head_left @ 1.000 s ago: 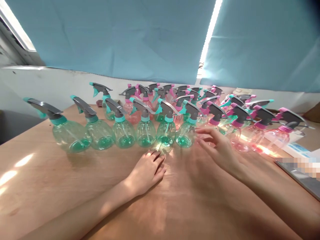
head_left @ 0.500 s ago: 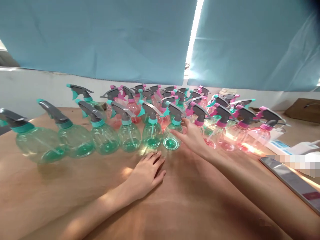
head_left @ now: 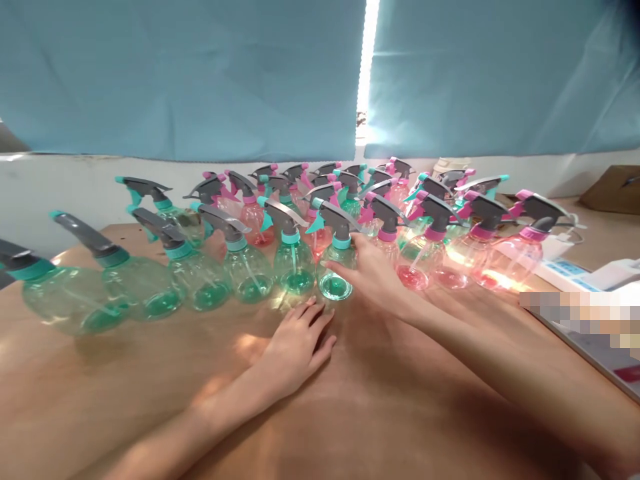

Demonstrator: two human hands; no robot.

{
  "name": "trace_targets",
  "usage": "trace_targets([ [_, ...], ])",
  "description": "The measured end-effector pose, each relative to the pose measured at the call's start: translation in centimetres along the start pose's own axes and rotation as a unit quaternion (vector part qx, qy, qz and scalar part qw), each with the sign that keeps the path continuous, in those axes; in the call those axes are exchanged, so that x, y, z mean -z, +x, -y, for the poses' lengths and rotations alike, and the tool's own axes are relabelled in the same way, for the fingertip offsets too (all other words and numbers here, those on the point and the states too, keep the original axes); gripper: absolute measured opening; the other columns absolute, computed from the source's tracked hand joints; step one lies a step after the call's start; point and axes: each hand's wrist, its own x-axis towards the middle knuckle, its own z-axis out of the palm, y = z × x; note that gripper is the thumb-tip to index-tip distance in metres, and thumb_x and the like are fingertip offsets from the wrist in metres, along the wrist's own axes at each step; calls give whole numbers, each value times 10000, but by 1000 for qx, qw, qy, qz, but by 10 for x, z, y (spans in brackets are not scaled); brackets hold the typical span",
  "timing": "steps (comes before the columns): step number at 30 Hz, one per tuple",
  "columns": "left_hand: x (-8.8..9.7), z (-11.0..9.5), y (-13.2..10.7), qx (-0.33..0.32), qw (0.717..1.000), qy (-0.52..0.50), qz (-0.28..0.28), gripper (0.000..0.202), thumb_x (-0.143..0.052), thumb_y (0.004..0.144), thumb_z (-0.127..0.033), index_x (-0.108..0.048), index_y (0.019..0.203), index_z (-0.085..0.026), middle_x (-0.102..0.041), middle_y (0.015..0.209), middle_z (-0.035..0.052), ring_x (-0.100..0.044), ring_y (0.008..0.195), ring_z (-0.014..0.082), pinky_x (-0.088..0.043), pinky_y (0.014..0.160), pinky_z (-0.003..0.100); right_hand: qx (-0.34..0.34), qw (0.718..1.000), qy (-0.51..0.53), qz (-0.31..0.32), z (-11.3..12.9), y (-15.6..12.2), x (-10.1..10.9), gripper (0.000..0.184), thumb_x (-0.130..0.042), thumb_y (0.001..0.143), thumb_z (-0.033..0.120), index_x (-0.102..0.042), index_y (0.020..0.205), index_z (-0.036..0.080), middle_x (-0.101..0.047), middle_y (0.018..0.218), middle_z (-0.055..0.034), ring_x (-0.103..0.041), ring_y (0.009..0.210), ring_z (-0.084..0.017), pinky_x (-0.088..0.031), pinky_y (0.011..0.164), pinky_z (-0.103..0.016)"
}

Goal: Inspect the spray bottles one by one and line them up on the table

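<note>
My right hand (head_left: 373,272) is wrapped round the right side of a clear green spray bottle (head_left: 336,270) with a grey and teal trigger head; its thumb lies across the front, and the other fingers are partly hidden behind. The bottle stands upright on the wooden table (head_left: 350,407). Palm down, my left hand (head_left: 300,340) lies flat on the wood in front of the row, fingers stretched out, holding nothing. Just beyond its fingertips stands another green spray bottle (head_left: 295,263). To the right of my right hand is a pink spray bottle (head_left: 415,267).
More green bottles (head_left: 200,283) line the front row's left side, pink ones (head_left: 513,260) its right. Mixed colours crowd behind, before a white wall and blue curtain (head_left: 200,80). At right lie a white device (head_left: 575,273), a flat grey-edged object (head_left: 590,350) and a brown bag (head_left: 613,197).
The view has shifted slightly, so the bottles appear a little farther left. My right hand stays at the same green bottle, and my left hand still rests on the table.
</note>
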Motion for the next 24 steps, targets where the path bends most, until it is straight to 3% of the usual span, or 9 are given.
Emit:
trace_targets([
  [7, 2, -1, -2, -4, 999, -41, -3, 325, -477, 977, -289, -593, 1248, -151, -572, 1347, 125, -455, 1310, 298, -360, 1093, 484, -2, 1000, -22, -8, 6, 3, -4, 669, -604, 845, 457, -479, 1322, 5, -571, 1302, -279, -560, 1196, -394, -455, 946, -494],
  [15, 5, -2, -7, 4, 995, -90, -42, 287, -497, 956, -272, -556, 1227, -196, -623, 1231, 93, -535, 1220, 285, -426, 1028, 449, 6, 999, -37, 5, 3, 0, 1, 554, -585, 823, 516, -527, 1179, 95, -667, 1063, -213, -638, 991, -387, -483, 785, -479],
  [20, 11, -6, -13, 56, 983, -135, -115, 329, -471, 965, -316, -414, 1260, -182, -571, 1192, 127, -597, 1084, 282, -493, 907, 454, 20, 999, -41, 7, 8, -29, 14, 449, -565, 813, 588, -535, 1000, 181, -647, 933, -137, -638, 861, -335, -461, 670, -414],
  [24, 13, -12, -16, 70, 973, -171, -137, 437, -549, 918, -440, -391, 1231, -179, -558, 1195, 138, -563, 1127, 313, -486, 909, 482, 41, 998, -41, -20, 13, -66, 23, 405, -607, 792, 592, -509, 887, 211, -595, 740, -53, -597, 642, -241, -393, 515, -321],
])
